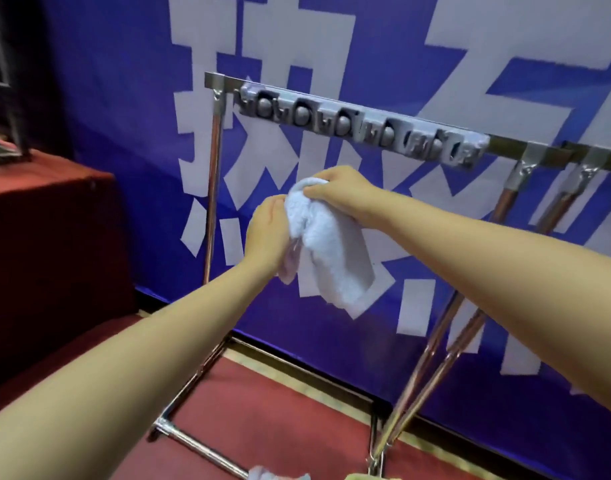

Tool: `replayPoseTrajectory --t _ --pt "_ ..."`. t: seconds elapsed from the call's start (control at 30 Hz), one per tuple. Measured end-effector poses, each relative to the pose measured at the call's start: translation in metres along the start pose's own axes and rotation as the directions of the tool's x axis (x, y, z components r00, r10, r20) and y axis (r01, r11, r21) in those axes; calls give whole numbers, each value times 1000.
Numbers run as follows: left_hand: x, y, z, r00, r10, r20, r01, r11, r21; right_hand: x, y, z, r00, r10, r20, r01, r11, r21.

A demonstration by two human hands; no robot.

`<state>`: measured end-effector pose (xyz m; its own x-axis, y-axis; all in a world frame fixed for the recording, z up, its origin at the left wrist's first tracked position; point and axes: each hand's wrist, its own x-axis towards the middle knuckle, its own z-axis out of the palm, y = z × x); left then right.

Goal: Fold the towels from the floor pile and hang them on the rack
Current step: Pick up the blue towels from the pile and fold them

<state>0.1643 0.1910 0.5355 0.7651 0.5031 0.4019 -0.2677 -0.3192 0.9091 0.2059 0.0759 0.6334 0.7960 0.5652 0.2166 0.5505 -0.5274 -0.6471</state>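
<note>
A person stands facing a metal rack, both bare arms stretched forward. Between the hands hangs a white towel, held up in the air in front of the rack and below its top bar. The left hand grips the towel's left side, fingers curled into the cloth. The right hand pinches the bunched top edge from above. The towel looks soft and fluffy, with a thick terry pile; it is doubled over itself and droops to a loose corner at the lower right.

The step in hand appears to be folding, or the last tidying of the fold, just before hanging. The next move likely calls for lifting the towel up to the top bar and either draping it over or pressing it into a holder.

The rack is shiny chrome tubing: a thin upright on the left, slanted legs on the right and a floor bar near the bottom edge. Along its top bar runs a grey strip of rounded clips or hooks; their exact form is blurred. No towel hangs on the rack yet. At the bottom edge, a scrap of pale cloth shows, probably the floor pile. Behind is a blue banner with large white characters, above a red floor
</note>
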Motion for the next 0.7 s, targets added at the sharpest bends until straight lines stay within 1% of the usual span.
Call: replayPoseTrajectory --t 0.03,0.07,0.1,0.23,0.27,0.37,0.4,0.43,0.47,0.5,0.57,0.6,0.63,0.7 --pt "19 3 -8 999 31 -6 -30 989 142 18 -10 4 1000 2 -10 -2 999 37" --pt "37 6 -16 997 53 -49 -41 976 215 36 -20 7 1000 -2 -25 4 997 74" --pt "55 7 -25 995 58 -82 -38 974 223 53 -29 11 999 -9 -49 14 993 115" --pt "113 12 -58 971 44 -234 -47 999 -7 115 -63 22 992 -63 -112 86 973 215" --pt "125 15 -65 966 54 -253 -56 998 -2 126 -72 22 990 -69 -121 97 966 241" --pt "158 26 -82 954 159 -253 -132 984 120 152 -97 19 985 -87 -146 128 946 299" --pt "169 29 -86 951 195 -239 -147 968 202 158 -103 18 984 -87 -155 134 937 324" --pt "179 30 -87 947 208 -246 -138 952 274 163 -107 17 984 -87 -153 137 925 354" --pt "186 33 -91 942 190 -277 -107 951 289 169 -110 17 985 -82 -154 136 914 383" --pt "196 33 -94 933 184 -309 -118 968 221 174 -112 18 984 -64 -167 127 908 400" --pt "204 33 -97 939 128 -320 -155 986 -61 182 -115 19 977 -21 -212 100 924 370" --pt "205 31 -98 942 81 -327 -138 978 -155 189 -116 21 974 4 -228 79 933 351" --pt "205 31 -99 949 52 -310 -132 961 -243 194 -119 23 971 29 -238 58 934 352" --pt "200 35 -98 966 41 -255 -132 927 -351 198 -123 27 965 76 -252 13 943 333"
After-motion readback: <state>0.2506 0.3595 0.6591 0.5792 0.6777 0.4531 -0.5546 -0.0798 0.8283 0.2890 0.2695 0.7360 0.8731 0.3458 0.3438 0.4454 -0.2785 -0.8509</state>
